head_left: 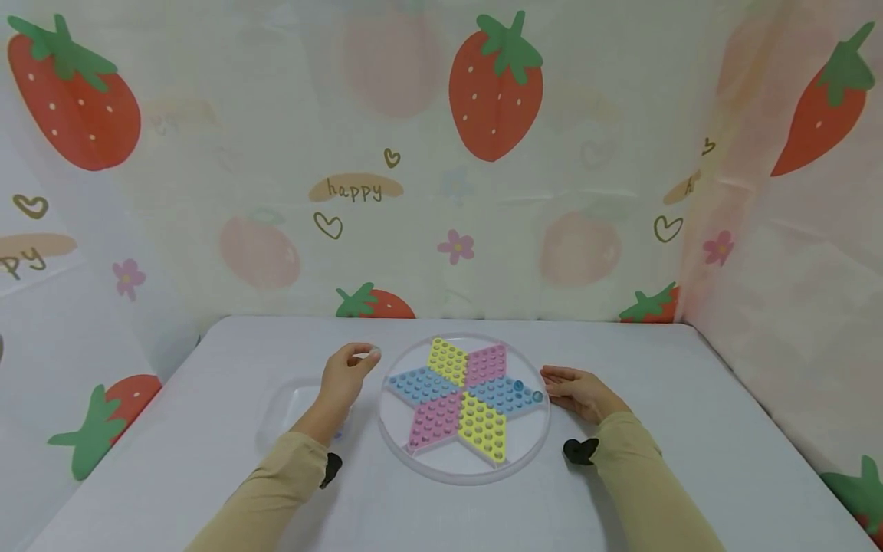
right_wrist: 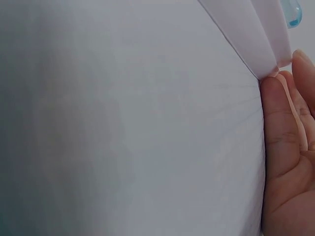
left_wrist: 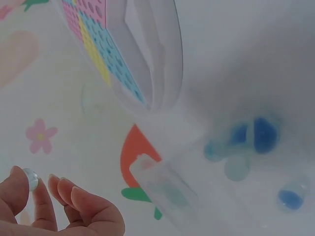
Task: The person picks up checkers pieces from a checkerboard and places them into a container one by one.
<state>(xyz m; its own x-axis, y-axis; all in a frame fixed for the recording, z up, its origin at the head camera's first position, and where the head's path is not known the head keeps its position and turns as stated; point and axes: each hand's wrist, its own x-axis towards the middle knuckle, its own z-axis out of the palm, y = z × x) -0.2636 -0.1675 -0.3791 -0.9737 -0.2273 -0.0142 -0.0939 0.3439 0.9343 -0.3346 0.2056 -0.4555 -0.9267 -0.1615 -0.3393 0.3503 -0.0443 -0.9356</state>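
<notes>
A round Chinese checkers board (head_left: pixel 527 435) with a yellow, pink and blue star lies on the white table. My left hand (head_left: pixel 345 377) is raised left of the board's far side, pinching a clear glass marble (left_wrist: pixel 32 180) between thumb and fingertip. At the board's right edge my right hand (head_left: pixel 579 392) rests with extended fingers; in the right wrist view its fingertips are right at the rim (right_wrist: pixel 268 66). Two bluish marbles (head_left: pixel 519 386) sit in the right blue point, the outer one close to those fingers.
A clear plastic box (head_left: pixel 265 418) stands left of the board, partly hidden by the left forearm. Several blue and clear marbles (left_wrist: pixel 266 135) lie in it, blurred in the left wrist view. Behind the table hangs a strawberry-print cloth (head_left: pixel 414 230).
</notes>
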